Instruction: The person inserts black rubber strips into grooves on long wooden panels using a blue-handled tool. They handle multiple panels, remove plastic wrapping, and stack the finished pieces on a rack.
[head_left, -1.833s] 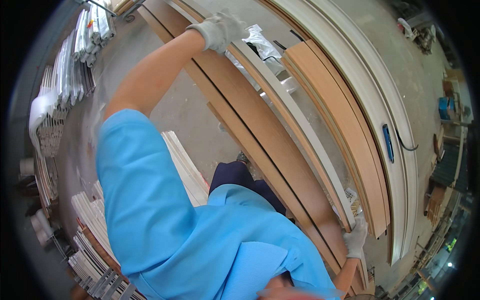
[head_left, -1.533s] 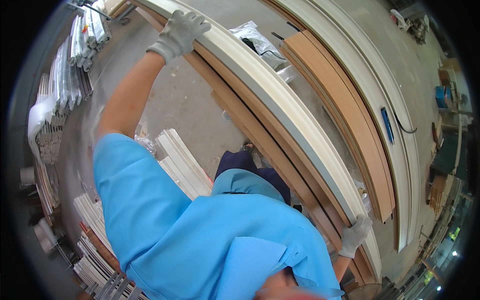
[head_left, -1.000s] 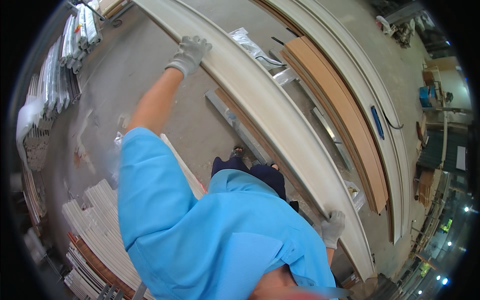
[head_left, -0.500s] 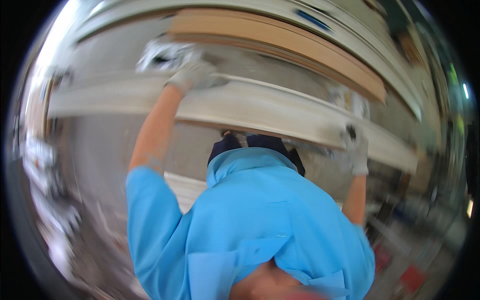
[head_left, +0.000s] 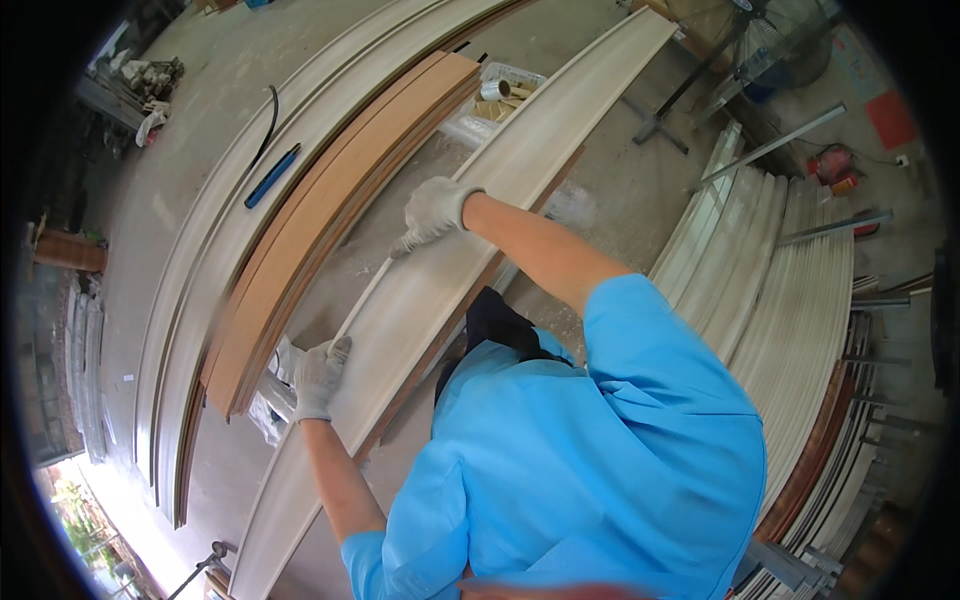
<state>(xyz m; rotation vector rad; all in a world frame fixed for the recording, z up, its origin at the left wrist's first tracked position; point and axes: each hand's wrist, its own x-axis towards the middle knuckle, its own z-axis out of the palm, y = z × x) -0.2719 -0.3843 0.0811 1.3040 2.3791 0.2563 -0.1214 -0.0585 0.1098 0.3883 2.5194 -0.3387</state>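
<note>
1. One long pale panel [head_left: 450, 270] runs slantwise across the concrete floor [head_left: 620, 200], from the lower left of the view up to the upper right; its underside shows a brown edge along the near side.
2. Two gloved hands are on it. The left hand [head_left: 318, 375] has its grip closed over the panel's far long edge, low along its length, fingers wrapped over the rim.
3. The right hand [head_left: 432, 212] sits higher along the same far edge, near the panel's middle, fingers curled down onto the rim; its grip is closed on the panel too.
4. Both gloves are light grey knit; both forearms are bare, and the person wears a blue short-sleeved shirt [head_left: 600, 450].
5. Just beyond the panel's far edge lies one stack of brown boards [head_left: 330, 210], running roughly parallel to it.
6. Beyond those, two or three long pale strips [head_left: 230, 210] lie side by side on the floor; the exact count cannot be told.
7. One blue bar-shaped tool [head_left: 272, 176] rests on those pale strips, with one dark curved cable just above it.
8. One roll of tape [head_left: 494, 90] sits in a clear wrapper near the panel's upper end.
9. To the right, a large stack of white mouldings [head_left: 790, 290] lies well apart from the hands; they are too many to count.
</note>
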